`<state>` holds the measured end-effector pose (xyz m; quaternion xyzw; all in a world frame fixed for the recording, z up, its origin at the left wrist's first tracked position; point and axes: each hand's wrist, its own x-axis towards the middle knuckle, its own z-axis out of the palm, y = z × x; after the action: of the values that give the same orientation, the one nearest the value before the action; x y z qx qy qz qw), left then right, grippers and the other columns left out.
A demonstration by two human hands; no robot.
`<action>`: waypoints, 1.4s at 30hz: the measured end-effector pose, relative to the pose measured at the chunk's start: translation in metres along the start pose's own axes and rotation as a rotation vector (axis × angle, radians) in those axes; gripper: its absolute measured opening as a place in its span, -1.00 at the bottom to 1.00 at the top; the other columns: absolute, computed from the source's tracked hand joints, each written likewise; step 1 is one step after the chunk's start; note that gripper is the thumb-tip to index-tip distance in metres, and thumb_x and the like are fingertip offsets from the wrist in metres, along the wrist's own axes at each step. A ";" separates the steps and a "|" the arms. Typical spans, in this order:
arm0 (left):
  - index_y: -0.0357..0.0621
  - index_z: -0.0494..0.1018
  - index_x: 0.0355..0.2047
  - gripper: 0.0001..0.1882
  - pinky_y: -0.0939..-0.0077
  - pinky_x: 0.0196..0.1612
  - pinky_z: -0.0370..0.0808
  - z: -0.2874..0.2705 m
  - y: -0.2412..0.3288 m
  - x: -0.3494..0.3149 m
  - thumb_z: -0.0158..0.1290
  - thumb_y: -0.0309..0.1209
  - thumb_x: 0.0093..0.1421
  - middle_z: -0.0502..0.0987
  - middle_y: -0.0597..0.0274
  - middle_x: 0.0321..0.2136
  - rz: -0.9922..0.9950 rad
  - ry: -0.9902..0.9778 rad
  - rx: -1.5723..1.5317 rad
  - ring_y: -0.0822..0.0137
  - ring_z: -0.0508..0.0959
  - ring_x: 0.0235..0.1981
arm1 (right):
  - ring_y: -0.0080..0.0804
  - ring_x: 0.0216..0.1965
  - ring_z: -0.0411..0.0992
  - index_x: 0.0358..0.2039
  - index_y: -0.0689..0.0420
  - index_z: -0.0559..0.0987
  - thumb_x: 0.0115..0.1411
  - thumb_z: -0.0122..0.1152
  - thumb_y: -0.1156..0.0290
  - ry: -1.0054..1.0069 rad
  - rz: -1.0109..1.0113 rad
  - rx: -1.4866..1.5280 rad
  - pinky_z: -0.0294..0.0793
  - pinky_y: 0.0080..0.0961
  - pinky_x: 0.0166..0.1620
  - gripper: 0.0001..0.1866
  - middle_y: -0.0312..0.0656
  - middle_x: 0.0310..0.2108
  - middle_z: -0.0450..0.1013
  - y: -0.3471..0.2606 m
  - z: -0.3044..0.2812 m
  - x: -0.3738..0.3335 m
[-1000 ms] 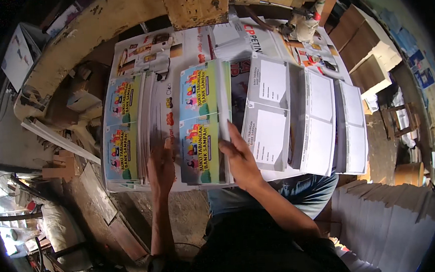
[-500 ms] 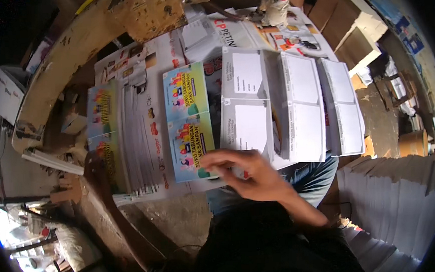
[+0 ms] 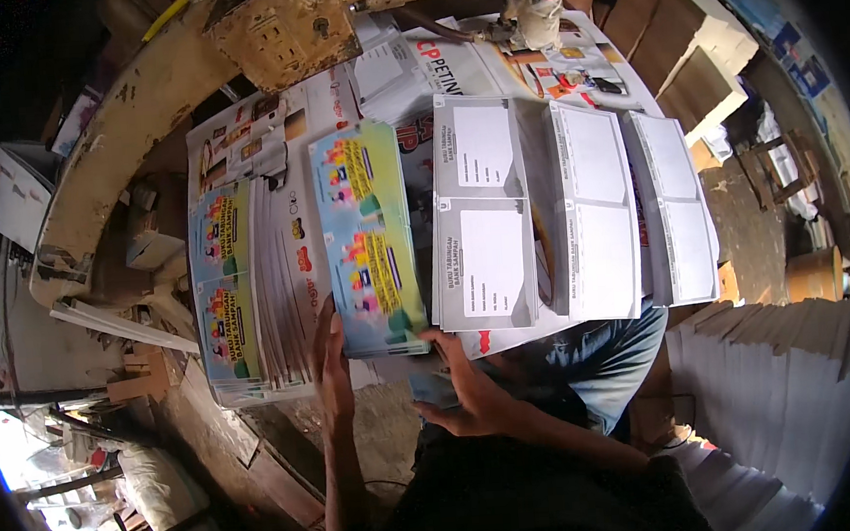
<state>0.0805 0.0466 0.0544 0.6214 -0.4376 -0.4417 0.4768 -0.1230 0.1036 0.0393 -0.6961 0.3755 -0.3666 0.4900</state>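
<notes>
A colourful printed cover sheet (image 3: 378, 259), two covers long with cartoon figures, lies over the middle pile. My left hand (image 3: 333, 368) grips its near left edge, fingers along the side. At its near right corner, my right hand (image 3: 472, 394) touches with a fingertip, the thumb spread away. Left of it is a stack of similar colourful covers (image 3: 224, 287) on layered white sheets. To the right stand a pile of grey-and-white printed sheets (image 3: 486, 233) and two more piles of pale printed pages, a nearer one (image 3: 598, 226) and a farther one (image 3: 680, 216).
Printed poster paper (image 3: 337, 96) covers the table beneath the piles. A worn metal machine part (image 3: 284, 36) rises at the back. Brown cardboard boxes (image 3: 683, 35) stand back right. Tall stacks of white paper (image 3: 773, 380) sit at lower right, beside my jeans-clad leg (image 3: 612, 371).
My left hand has moved right from the left stack to the middle sheet's edge. My right hand has lowered to its near right corner. The middle sheet has shifted slightly.
</notes>
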 end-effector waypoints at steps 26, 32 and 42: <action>-0.19 0.36 0.13 -0.57 0.17 0.22 0.25 0.055 0.073 -0.020 -0.02 -0.44 0.25 0.39 -0.02 0.13 0.725 0.050 0.648 0.09 0.36 0.18 | -0.19 -0.18 0.56 -0.12 0.17 0.61 0.05 0.40 0.29 0.105 -0.088 -0.148 0.53 -0.40 -0.05 -0.61 -0.01 -0.18 0.56 -0.064 -0.137 -0.034; -0.21 0.50 -0.19 -0.72 0.26 -0.12 0.47 0.206 0.083 -0.034 0.19 -0.48 0.05 0.54 0.09 -0.23 0.893 -0.707 0.291 0.11 0.53 -0.18 | -0.28 -0.22 0.56 -0.18 0.29 0.61 -0.05 0.44 0.32 1.132 0.194 -0.711 0.51 -0.39 -0.12 -0.57 0.00 -0.25 0.59 0.000 -0.322 -0.109; -0.30 0.43 -0.28 -0.57 0.22 -0.15 0.43 0.266 0.071 -0.035 0.36 -0.36 -0.09 0.46 -0.02 -0.31 0.866 -1.003 0.523 0.01 0.51 -0.24 | -0.15 -0.26 0.56 -0.11 0.21 0.61 0.05 0.34 0.44 1.083 0.289 -0.966 0.54 -0.34 -0.23 -0.65 0.10 -0.22 0.55 0.046 -0.333 -0.162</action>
<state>-0.1927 0.0138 0.0871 0.2076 -0.9035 -0.3256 0.1860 -0.4952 0.0997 0.0557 -0.4995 0.7721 -0.3845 -0.0812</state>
